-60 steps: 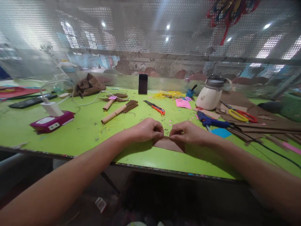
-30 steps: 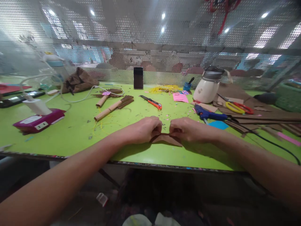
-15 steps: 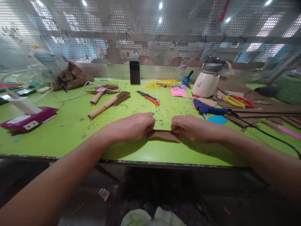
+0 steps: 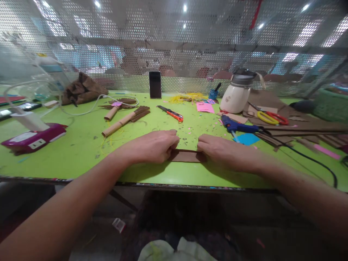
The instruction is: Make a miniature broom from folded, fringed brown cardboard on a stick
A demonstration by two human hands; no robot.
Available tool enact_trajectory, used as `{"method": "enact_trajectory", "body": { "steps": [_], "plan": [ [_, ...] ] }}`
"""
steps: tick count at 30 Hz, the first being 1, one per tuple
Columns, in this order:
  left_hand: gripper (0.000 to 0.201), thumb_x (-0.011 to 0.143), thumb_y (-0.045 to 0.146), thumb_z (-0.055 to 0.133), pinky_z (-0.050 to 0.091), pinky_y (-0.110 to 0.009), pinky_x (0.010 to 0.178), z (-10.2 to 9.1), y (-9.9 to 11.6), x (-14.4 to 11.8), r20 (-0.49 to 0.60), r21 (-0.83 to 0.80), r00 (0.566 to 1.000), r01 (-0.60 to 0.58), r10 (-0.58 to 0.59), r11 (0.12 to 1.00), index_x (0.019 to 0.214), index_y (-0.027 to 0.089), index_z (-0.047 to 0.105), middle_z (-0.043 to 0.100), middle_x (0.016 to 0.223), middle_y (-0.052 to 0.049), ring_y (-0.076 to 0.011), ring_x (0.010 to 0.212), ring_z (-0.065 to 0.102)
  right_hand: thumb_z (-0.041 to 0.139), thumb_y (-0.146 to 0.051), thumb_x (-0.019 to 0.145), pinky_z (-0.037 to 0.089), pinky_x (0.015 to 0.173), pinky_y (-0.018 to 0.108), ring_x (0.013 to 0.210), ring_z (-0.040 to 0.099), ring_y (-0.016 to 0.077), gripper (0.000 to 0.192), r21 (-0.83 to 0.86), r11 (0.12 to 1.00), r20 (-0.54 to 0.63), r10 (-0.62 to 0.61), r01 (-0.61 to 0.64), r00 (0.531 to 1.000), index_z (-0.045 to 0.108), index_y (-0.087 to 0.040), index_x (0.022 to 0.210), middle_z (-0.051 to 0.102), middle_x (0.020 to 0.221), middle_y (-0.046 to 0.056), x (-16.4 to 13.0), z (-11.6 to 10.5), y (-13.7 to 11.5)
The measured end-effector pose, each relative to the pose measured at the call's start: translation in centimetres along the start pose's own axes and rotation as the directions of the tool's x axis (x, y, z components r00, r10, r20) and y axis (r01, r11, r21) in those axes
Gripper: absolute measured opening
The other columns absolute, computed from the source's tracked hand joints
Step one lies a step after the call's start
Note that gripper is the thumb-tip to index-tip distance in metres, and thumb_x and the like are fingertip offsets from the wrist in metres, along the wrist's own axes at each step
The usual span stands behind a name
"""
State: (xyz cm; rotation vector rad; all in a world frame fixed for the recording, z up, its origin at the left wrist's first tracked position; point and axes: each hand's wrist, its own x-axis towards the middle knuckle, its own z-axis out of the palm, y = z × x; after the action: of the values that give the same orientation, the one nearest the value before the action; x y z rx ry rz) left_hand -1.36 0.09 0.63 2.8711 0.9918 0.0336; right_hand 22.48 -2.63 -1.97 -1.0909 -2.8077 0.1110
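A small strip of brown paper lies near the front of the green table, its far edge turned up in a narrow fold. My left hand is closed on the strip's left end, fingers curled under and partly hidden. At the right end my right hand pinches the same strip, its fingertips largely out of sight. Beyond both hands lies an orange box cutter. Two brown paper rolls, one a longer tube with a fringed end, rest to the left.
A blue glue gun with a black cord lies to the right, near scissors and brown paper sheets. Behind them stands a white jug. A phone leans at the back; a purple power strip sits left.
The strip's near flap, slanted and raised before, now lies flatter and straighter between my hands. My right hand has shifted slightly; my left hand stays nearly in place.
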Motion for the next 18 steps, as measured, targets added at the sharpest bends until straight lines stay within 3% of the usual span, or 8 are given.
{"method": "enact_trajectory", "body": {
  "steps": [4, 8, 12, 18],
  "plan": [
    [0.013, 0.076, 0.021, 0.051, 0.037, -0.024, 0.067, -0.5, 0.1, 0.4, 0.001, -0.149, 0.999, 0.035, -0.035, 0.988, 0.076, 0.017, 0.063, 0.061, 0.08, -0.003, -0.0166, 0.075, 0.055, 0.048, -0.013, 0.084, 0.031, 0.06, 0.026, 0.069, 0.045, 0.0135, 0.008, -0.031, 1.0, -0.034, -0.003, 0.002, 0.999, 0.054, -0.016, 0.082, 0.05, 0.08, 0.003, 0.4, -0.1, 0.1],
    [0.038, 0.088, 0.034, 0.036, 0.03, -0.023, 0.055, -0.6, 0.0, 1.0, 0.001, -0.36, 0.992, 0.115, -0.123, 0.926, 0.063, 0.015, 0.056, 0.046, 0.056, 0.001, -0.0108, 0.054, 0.041, 0.045, -0.008, 0.085, 0.03, 0.059, 0.026, 0.068, 0.042, 0.0138, 0.012, -0.134, 0.99, -0.158, -0.065, 0.044, 0.985, 0.052, -0.015, 0.078, 0.048, 0.08, 0.005, 0.4, 0.0, 0.3],
    [0.047, 0.089, 0.048, 0.036, 0.026, -0.024, 0.053, -0.1, -0.3, 1.3, -0.001, -0.506, 0.984, 0.155, -0.18, 0.848, 0.06, 0.014, 0.051, 0.041, 0.056, 0.002, -0.01, 0.053, 0.036, 0.044, -0.008, 0.088, 0.031, 0.059, 0.028, 0.067, 0.039, 0.0149, 0.016, -0.268, 0.96, -0.251, -0.15, 0.081, 0.956, 0.05, -0.015, 0.074, 0.046, 0.078, 0.005, 0.3, 0.2, -0.3],
    [0.044, 0.086, 0.049, 0.044, 0.027, -0.023, 0.053, 0.1, -0.1, 1.1, 0.08, -0.636, 0.988, 0.152, -0.131, 0.756, 0.06, 0.015, 0.052, 0.043, 0.056, 0.002, -0.01, 0.054, 0.036, 0.045, -0.008, 0.089, 0.033, 0.062, 0.03, 0.073, 0.039, 0.0174, 0.018, -0.347, 0.935, -0.272, -0.171, 0.069, 0.947, 0.051, -0.015, 0.073, 0.048, 0.079, 0.007, 0.3, -0.3, -1.7]
  ]
}}
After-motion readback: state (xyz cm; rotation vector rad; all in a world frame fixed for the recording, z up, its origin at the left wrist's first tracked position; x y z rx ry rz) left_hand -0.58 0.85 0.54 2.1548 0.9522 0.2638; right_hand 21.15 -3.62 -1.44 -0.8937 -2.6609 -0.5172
